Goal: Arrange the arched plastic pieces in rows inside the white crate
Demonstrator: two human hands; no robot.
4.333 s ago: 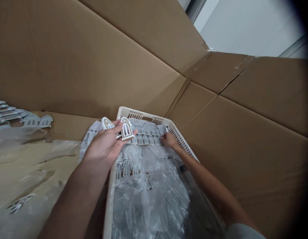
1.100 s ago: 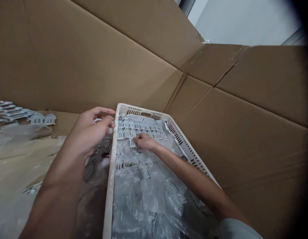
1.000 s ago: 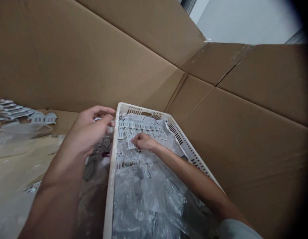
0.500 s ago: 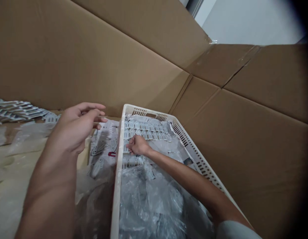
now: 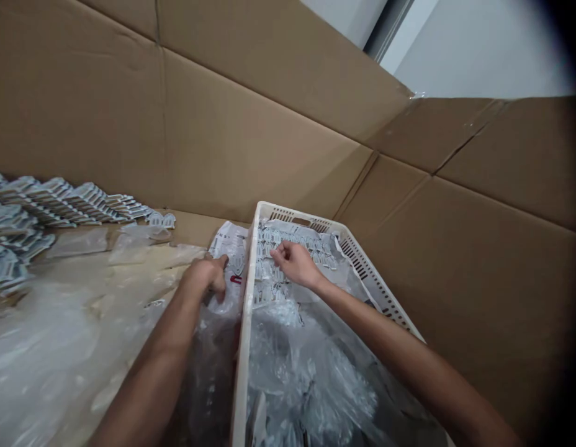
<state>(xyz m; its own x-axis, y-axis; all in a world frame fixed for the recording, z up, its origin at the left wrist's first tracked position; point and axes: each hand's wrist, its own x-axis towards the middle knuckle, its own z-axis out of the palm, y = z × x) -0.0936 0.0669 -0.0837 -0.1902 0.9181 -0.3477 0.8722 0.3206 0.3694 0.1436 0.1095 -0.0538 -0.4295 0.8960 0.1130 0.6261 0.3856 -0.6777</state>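
My left hand (image 5: 208, 277) reaches down beside the crate's left wall, fingers apart, over a printed sheet (image 5: 232, 239) with a few loose pale slotted pieces on it. A small red U-shaped item (image 5: 236, 279) lies just to its right. Over the crate, my right hand (image 5: 295, 262) has its fingers curled together. Whatever they may pinch is too small to make out. Below and around that hand, flat pale slotted pieces (image 5: 268, 292) lie in rows on paper inside the white plastic crate (image 5: 244, 366).
Crumpled clear plastic (image 5: 311, 372) fills the crate's near part. Stacked slotted pieces (image 5: 69, 202) stand at far left, behind plastic sheeting (image 5: 50, 335). Tall cardboard walls (image 5: 251, 143) rise behind and along the right.
My left hand has gone from raised in the air down to the sheet beside the crate. My right hand has lifted slightly from the rows. The view has swung left.
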